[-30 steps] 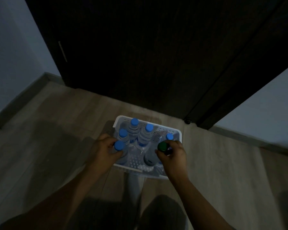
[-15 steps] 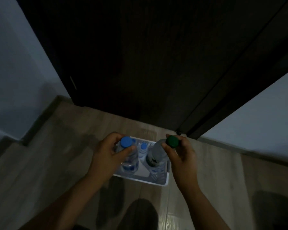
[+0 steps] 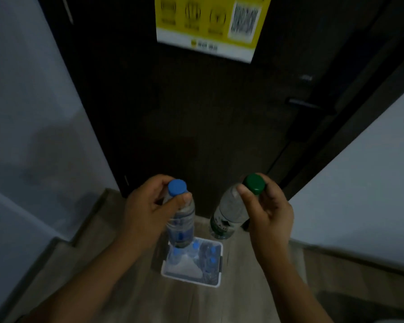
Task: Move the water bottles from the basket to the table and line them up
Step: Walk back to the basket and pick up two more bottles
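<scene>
A: While both bottles hang by their necks, what matters?

B: Grip. The left hand (image 3: 147,208) pinches the blue-cap bottle (image 3: 180,217) under its cap; the right hand (image 3: 266,210) clamps the green-cap bottle (image 3: 231,213) likewise. Both are lifted clear above the basket (image 3: 216,276), where more bottles remain.

A: And the table?

B: Not in view. I'd carry them upright, without swinging, and set each base flat.

Yellow notice (image 3: 210,24) on the dark door (image 3: 196,113) carries a QR code (image 3: 244,22) and printed symbols; wording blurred, illegible. Bottle labels unreadable.
</scene>
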### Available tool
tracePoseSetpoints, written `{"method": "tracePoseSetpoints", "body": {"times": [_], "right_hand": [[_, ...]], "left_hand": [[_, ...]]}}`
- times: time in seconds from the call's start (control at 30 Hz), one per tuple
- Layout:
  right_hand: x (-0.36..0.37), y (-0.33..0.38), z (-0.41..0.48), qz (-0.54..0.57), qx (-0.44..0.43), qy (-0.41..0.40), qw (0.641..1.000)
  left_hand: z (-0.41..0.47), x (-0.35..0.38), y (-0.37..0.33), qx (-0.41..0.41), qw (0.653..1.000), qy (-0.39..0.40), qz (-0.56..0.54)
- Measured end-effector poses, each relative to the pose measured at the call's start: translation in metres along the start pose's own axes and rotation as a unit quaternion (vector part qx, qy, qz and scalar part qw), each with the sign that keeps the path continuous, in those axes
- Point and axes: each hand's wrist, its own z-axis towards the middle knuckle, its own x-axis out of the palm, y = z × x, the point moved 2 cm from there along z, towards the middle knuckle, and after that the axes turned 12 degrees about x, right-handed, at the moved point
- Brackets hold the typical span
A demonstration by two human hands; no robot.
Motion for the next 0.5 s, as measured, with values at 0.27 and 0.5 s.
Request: {"method": "tracePoseSetpoints", "body": {"times": [0.27, 0.5], "right_hand": [[-0.005, 0.212, 0.004, 0.042, -0.125, -0.046, 0.990], [-0.002, 0.339, -0.016, 0.060, -0.234, 0.001, 0.970]], "left_hand": [[0.065, -0.065, -0.193, 0.131, 0.990, -0.055, 0.001], [0.081, -0.115, -0.309, 0.191, 0.975, -0.077, -0.082]]}}
